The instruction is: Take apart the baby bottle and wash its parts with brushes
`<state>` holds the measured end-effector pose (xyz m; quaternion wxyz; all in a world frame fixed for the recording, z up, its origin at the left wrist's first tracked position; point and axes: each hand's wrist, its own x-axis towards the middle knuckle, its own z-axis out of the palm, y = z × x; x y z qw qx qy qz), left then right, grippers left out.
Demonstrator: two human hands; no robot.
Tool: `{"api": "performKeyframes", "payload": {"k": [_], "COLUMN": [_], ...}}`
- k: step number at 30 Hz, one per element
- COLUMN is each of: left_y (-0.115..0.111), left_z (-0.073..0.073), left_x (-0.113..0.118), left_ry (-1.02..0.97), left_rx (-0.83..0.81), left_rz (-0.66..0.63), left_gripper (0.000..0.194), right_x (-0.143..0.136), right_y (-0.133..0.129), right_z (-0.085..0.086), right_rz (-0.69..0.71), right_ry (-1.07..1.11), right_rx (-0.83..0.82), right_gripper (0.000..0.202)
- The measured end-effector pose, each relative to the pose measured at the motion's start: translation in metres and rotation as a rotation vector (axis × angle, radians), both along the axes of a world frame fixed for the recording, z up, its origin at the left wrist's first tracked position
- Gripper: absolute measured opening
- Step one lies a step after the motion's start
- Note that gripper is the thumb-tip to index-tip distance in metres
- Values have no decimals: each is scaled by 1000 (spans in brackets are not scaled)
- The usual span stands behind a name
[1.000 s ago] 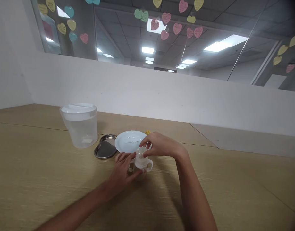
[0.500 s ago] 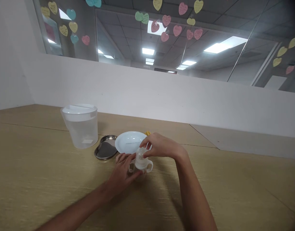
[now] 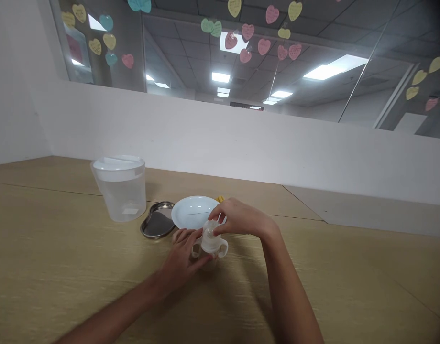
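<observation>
A baby bottle (image 3: 210,244) with two white side handles and a clear domed cap stands upright on the table in front of me. My left hand (image 3: 187,251) wraps round its body from the left, thumb across the near side. From the right and above, my right hand (image 3: 234,217) grips the clear cap (image 3: 210,230) at the top with thumb and fingers. Just behind the bottle is a white bowl (image 3: 184,210) with a thin dark line across its inside. The lower part of the bottle is partly covered by my left hand.
A kidney-shaped steel tray (image 3: 157,224) lies left of the bowl. Farther left stands a translucent lidded pitcher (image 3: 123,193). Something small and yellow (image 3: 220,198) shows behind the bowl. A white wall (image 3: 205,134) rises at the table's back, with a window above carrying heart-shaped notes.
</observation>
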<state>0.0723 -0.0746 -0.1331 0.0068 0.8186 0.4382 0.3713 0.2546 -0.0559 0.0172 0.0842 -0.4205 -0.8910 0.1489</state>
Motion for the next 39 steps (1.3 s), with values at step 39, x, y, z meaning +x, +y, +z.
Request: {"api": "performKeyframes", "payload": {"k": [39], "left_y": [-1], "left_z": [2], "left_x": [2], "left_ry": [-22], "left_rx": [-41], "left_rz": [-10], "left_gripper": [49], "right_x": [2], "right_y": [6], "right_z": [0], "right_rz": [18], "right_ry": [58], "right_rx": [-51], "right_gripper": [27]}}
